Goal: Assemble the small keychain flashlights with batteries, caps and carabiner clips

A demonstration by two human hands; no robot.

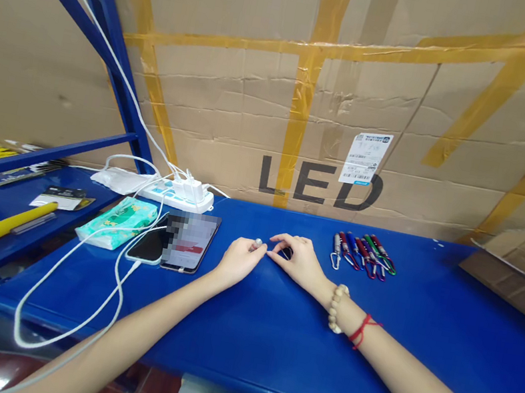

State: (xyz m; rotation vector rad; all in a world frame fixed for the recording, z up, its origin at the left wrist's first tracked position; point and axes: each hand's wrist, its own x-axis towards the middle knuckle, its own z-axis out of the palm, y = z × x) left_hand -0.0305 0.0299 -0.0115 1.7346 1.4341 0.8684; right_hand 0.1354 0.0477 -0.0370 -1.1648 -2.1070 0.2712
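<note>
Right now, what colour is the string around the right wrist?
Red; the string shows best in the head view.

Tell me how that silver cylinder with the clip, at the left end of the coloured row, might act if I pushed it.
The silver cylinder might start rolling, since its barrel looks round, but its clip could check that. Its metallic-looking finish may feel slippery.

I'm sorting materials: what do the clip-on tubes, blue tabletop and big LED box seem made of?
Clip-on tubes: probably metal with a glossy coloured finish, judging by their sheen; shiny plastic is possible.
Blue tabletop: perhaps painted metal, smooth and softly reflective; plastic cannot be ruled out.
LED box: matte brown cardboard, shown by its creases.
</note>
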